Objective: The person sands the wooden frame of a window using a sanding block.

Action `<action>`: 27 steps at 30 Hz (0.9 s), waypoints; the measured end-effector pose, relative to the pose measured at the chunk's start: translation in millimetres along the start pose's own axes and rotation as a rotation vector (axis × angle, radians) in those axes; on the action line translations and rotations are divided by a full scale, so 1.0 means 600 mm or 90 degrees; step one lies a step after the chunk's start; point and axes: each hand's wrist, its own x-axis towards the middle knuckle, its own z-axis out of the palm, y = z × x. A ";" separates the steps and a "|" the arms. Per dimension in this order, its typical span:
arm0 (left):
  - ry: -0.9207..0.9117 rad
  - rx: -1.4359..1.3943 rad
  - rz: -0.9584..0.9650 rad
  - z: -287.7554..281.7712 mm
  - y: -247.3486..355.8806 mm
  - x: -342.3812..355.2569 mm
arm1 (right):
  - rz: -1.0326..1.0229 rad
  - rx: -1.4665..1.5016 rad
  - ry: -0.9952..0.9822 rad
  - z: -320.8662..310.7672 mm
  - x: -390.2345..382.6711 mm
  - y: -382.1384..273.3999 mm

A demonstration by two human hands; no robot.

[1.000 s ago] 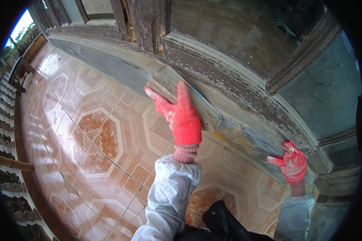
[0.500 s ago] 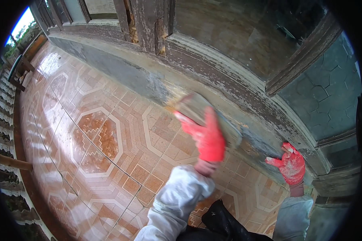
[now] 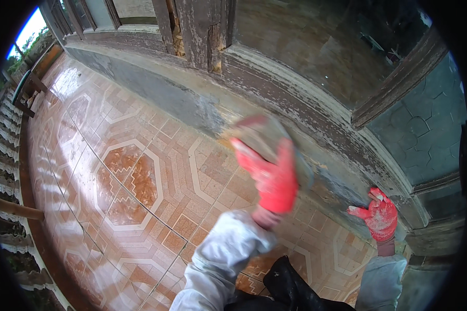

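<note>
My left hand [image 3: 267, 176], in a red glove and blurred by motion, grips a flat, roughly rectangular board-like tool [image 3: 259, 129] against the low grey plinth [image 3: 171, 88] below weathered wooden frames. Behind it the plinth has pale, yellowish patches. My right hand [image 3: 380, 217], in a dusty red glove, rests on the plinth near the frame at the right, thumb stuck out, other fingers bent, with nothing visible held.
Peeling window and door frames [image 3: 290, 78] with glass panes run along the top and right. A patterned tile floor [image 3: 119, 197] lies below. A balustrade [image 3: 5, 155] with wooden rails curves along the left. Dark clothing or a boot [image 3: 277, 280] shows at the bottom.
My left hand and the board have moved right and down along the plinth over the second, uncovering patches behind them. My right hand stays in nearly the same place.
</note>
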 end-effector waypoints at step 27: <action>-0.014 -0.046 -0.022 0.015 0.050 -0.033 | -0.194 -0.263 0.061 -0.011 0.006 -0.010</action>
